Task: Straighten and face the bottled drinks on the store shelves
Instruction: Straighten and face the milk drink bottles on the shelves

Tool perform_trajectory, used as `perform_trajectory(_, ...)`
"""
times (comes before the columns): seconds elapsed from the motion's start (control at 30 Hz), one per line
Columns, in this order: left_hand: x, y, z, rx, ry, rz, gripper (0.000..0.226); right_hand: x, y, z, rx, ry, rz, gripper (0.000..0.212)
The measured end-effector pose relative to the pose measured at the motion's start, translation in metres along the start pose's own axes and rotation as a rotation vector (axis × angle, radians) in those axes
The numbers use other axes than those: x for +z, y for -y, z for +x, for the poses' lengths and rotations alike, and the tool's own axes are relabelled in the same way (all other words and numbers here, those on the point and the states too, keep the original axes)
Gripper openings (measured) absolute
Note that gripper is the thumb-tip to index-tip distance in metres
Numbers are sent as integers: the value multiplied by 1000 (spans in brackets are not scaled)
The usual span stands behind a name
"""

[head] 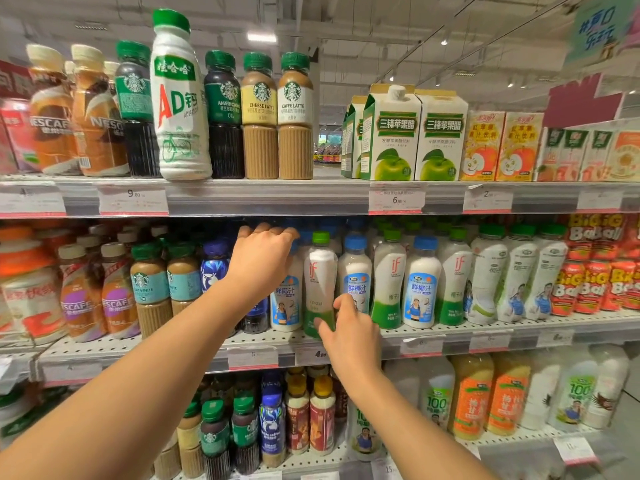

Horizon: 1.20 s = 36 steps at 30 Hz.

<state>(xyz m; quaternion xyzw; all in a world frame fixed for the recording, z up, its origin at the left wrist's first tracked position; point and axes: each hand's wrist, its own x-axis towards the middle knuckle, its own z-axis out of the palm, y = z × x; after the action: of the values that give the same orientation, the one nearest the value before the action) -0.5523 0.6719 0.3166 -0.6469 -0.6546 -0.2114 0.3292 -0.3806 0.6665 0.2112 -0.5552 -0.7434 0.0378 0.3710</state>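
On the middle shelf (pixel 450 329), my right hand (pixel 348 329) grips the lower green part of a green-capped white "if" coconut bottle (pixel 320 271) standing at the shelf's front. My left hand (pixel 261 258) reaches over the blue-capped coconut milk bottle (pixel 285 303) just left of it, fingers curled round its hidden top. More blue-capped bottles (pixel 356 271) and green-capped "if" bottles (pixel 389 275) stand mixed in the row to the right.
Starbucks (pixel 149 278) and Nescafe bottles (pixel 78 299) fill the middle shelf's left side. Red cans (pixel 588 282) sit at its right. The top shelf holds coffee bottles, a tall white AD bottle (pixel 178 98) and apple vinegar cartons (pixel 393 133). Juice bottles stand below.
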Motion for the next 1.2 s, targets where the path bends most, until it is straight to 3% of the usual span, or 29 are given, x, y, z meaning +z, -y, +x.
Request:
perform_trajectory(0.27, 1, 1, -2, 7, 27, -9, 41, 3, 8, 10, -26, 1, -201, 43)
perform_trajectory(0.63, 3, -6, 0, 38, 37, -14, 42, -21, -9, 6, -55, 111, -208, 29)
perform_trajectory(0.97, 2, -35, 1, -21, 65, -39, 59, -116, -105, 45, 1, -76, -261, 19)
perform_trajectory(1.2, -9, -54, 2, -132, 59, -14, 66, -165, -157, 102, -140, -221, -183, 12)
